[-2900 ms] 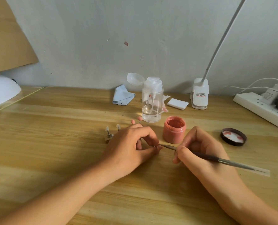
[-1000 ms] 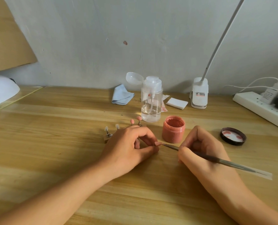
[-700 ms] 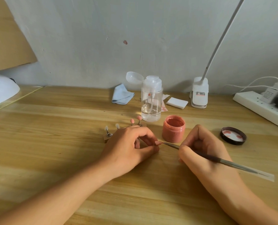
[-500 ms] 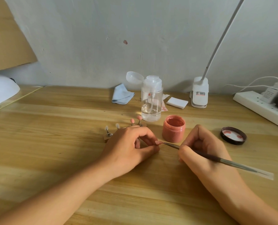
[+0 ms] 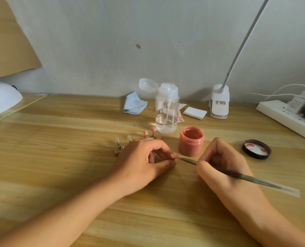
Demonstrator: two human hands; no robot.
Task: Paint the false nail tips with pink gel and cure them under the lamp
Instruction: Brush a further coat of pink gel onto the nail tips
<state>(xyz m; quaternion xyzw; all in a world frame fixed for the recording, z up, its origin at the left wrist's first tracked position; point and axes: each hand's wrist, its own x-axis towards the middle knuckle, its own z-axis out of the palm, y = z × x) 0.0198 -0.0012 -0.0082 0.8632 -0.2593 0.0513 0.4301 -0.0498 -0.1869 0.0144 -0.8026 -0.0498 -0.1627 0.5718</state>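
My left hand (image 5: 144, 159) pinches a small stand carrying a pink-coated false nail tip (image 5: 174, 155) between thumb and forefinger. My right hand (image 5: 221, 164) grips a thin brush (image 5: 237, 174), and its bristle end touches that tip. Behind my left hand a holder (image 5: 118, 150) carries two unpainted clear tips (image 5: 117, 140) and two pink tips (image 5: 149, 131) on little stands. The open jar of pink gel (image 5: 191, 141) stands just beyond the brush. The white curing lamp (image 5: 1, 99) sits at the far left edge.
A black jar lid (image 5: 256, 149) lies to the right of the jar. A clear pump bottle (image 5: 166, 111), a blue cloth (image 5: 134, 105), white pads (image 5: 194, 112) and a clip lamp's base (image 5: 219, 102) line the back. A power strip (image 5: 289, 118) runs along the right edge.
The brush tip has made small strokes along the held nail tip, and my right hand shifted slightly. My left hand has stayed where it was.
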